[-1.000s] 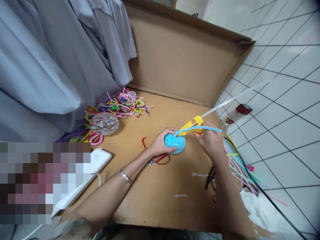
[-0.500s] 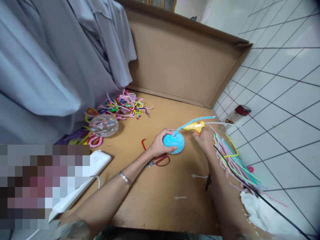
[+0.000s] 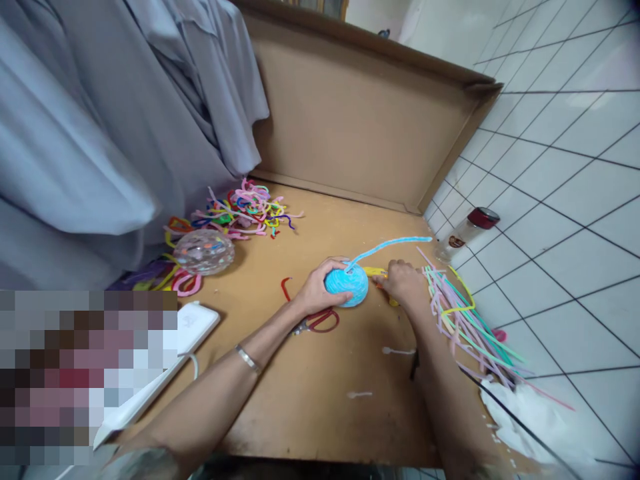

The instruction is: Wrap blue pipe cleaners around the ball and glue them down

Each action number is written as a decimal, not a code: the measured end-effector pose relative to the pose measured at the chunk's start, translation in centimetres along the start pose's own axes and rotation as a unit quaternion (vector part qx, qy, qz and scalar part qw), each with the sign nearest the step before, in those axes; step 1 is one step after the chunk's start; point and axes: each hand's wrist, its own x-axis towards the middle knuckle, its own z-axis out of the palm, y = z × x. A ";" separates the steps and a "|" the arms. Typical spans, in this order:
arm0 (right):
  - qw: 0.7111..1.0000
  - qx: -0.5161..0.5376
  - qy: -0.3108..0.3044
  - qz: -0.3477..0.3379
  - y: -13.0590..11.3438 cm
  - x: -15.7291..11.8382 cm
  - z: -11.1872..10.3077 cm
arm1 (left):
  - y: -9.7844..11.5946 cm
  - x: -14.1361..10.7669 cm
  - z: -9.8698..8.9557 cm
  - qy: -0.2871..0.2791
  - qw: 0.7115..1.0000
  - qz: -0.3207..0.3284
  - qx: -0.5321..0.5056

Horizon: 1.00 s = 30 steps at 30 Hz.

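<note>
My left hand (image 3: 320, 287) is closed around a ball covered in bright blue fuzzy pipe cleaner (image 3: 349, 287), thumb across its front. From the top of the ball a loose blue pipe cleaner end (image 3: 390, 244) curves off to the right. Just right of the ball, my right hand (image 3: 404, 280) has its fingers round a yellow glue gun (image 3: 376, 271), low over the table. Most of the gun is hidden by the hand; its nozzle side points toward the ball. Red-handled scissors (image 3: 324, 321) lie partly under my left wrist.
Pipe cleaners in many colours (image 3: 255, 203) are heaped at the back left beside a clear ball (image 3: 204, 252). Pastel pipe cleaners (image 3: 467, 320) lie on the right, near a lidded jar (image 3: 467, 233). A white power strip (image 3: 197, 317) is on the left. Cardboard (image 3: 350, 113) stands behind.
My right hand has moved forward and slightly left and lowered the glue gun, turning it. The whitish glue stick that stuck out of its back no longer shows. My left hand and the ball stay put.
</note>
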 end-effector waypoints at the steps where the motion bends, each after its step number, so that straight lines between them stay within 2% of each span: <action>1: 0.998 0.053 0.019 -0.030 -0.1 -0.4 -0.7 | 0.0 0.0 0.0 -0.001 1.000 0.002 0.001; 3: 0.975 0.205 0.006 -0.088 -0.4 -1.2 -1.8 | 0.1 0.0 0.0 -0.002 1.000 0.005 0.003; 4: 0.949 0.291 -0.009 -0.117 -0.7 -1.5 -2.1 | 0.2 0.0 0.0 -0.003 1.000 0.008 0.006; 6: 0.879 0.444 -0.028 -0.174 -1.6 -2.1 -2.1 | 0.4 0.0 0.1 -0.008 1.000 0.013 0.015; 8: 0.825 0.530 -0.025 -0.194 -2.5 -2.4 -1.7 | 0.6 0.0 0.2 -0.012 0.999 0.016 0.029; 10: 0.802 0.570 -0.005 -0.177 -3.3 -2.5 -1.2 | 0.7 -0.1 0.3 -0.012 0.999 0.016 0.039; 13: 0.800 0.582 0.008 -0.147 -3.6 -2.2 -0.6 | 0.7 0.0 0.4 -0.011 0.999 0.022 0.040; 16: 0.810 0.569 -0.004 -0.140 -3.3 -1.8 -0.5 | 0.7 0.0 0.5 -0.017 0.999 0.026 0.037; 26: 0.868 0.468 -0.018 -0.162 -2.0 -1.4 -0.7 | 0.4 -0.1 0.5 -0.018 0.998 0.043 0.035; 30: 0.873 0.453 -0.018 -0.180 -1.8 -1.2 -0.3 | 0.4 -0.1 0.5 -0.021 0.998 0.043 0.033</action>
